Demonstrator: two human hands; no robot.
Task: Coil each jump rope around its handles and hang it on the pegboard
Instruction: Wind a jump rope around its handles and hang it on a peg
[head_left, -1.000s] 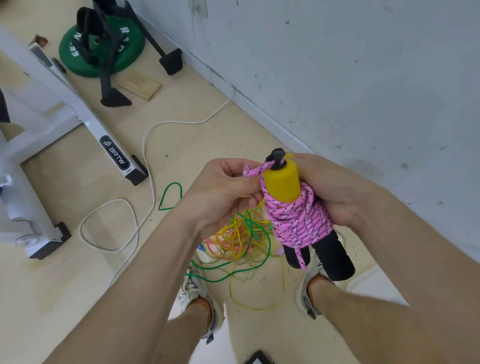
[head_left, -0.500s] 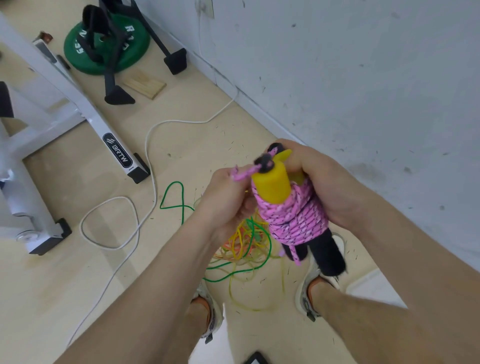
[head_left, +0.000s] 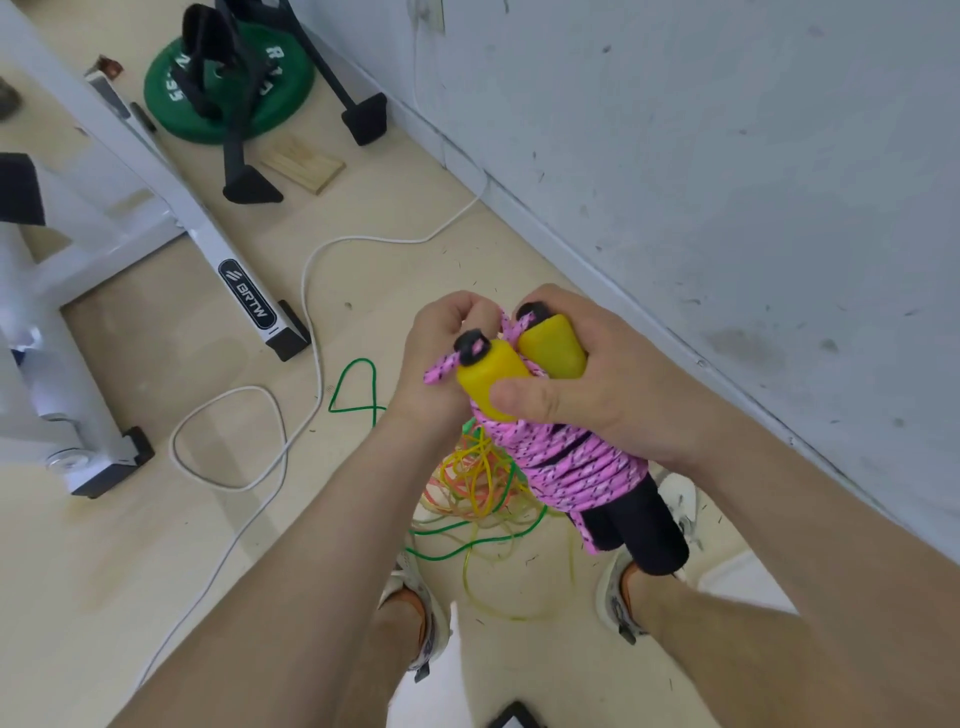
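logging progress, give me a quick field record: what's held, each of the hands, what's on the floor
held item: pink rope coiled around two yellow handles
right hand: grips handles and coil, thumb across the front handle
left hand: pinches the rope's loose end by the handle tops
floor below: tangle of green, yellow and orange ropes
pegboard: not in view
stage: coiled, not yet hung

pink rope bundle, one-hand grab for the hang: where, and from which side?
Wrap the two yellow handles just above the pink rope coil, coming from the right, as the right hand does. They sit side by side, and the bulging coil beneath should stop a slide. The left hand pinches the loose end near the black caps, so leave that side free.
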